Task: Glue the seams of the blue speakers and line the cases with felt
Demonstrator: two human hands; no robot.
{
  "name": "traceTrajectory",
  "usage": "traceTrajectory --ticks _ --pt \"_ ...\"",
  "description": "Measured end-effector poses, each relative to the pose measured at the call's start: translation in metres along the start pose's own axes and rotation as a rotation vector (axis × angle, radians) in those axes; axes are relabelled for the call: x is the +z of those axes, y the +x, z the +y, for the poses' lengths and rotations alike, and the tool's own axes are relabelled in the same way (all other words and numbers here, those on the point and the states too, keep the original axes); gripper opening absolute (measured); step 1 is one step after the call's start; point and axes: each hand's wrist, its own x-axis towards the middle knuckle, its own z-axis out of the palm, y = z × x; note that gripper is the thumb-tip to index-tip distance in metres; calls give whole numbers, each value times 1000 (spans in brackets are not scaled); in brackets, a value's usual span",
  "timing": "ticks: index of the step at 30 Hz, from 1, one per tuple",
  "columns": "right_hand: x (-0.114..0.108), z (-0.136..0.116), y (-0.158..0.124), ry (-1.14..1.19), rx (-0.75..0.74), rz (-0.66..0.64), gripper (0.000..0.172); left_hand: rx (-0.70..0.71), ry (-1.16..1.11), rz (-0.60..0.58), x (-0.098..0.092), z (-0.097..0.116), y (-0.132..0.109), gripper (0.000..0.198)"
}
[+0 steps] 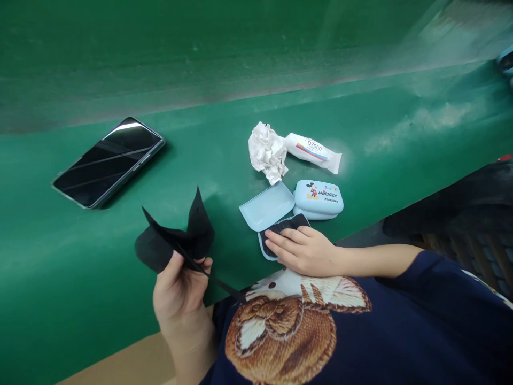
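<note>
My left hand is closed, pinching several thin, black, cloth-like sheets between thumb and fingers above the table. Their loose corners stand up and spread apart, and one strip hangs toward my shirt. My right hand lies flat, fingers stretched out over the black lining in one half of a small light blue case. That case lies unfolded, its other half tilted away from me. Part of the lining is hidden under my fingers. Beside it sits a closed light blue case with a Mickey print.
A crumpled white paper and a white tube marked D7000 lie behind the cases. At the left is a phone with a dark screen. The green table surface meets a raised green panel at the back.
</note>
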Motion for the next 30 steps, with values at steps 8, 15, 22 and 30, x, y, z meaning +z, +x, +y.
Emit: traceTrajectory --ticks 8,15,22,30 --pt "0 0 -1 4 5 -3 30 -1 -28 31 4 0 -1 24" --pt "-3 -1 2 -6 36 -24 32 -33 -22 79 10 3 -2 27" --pt "3 -1 -2 22 42 44 28 4 -27 50 2 -1 3 25" --pt "10 -2 -4 91 -50 92 27 80 -177 -194 18 -18 -21 26"
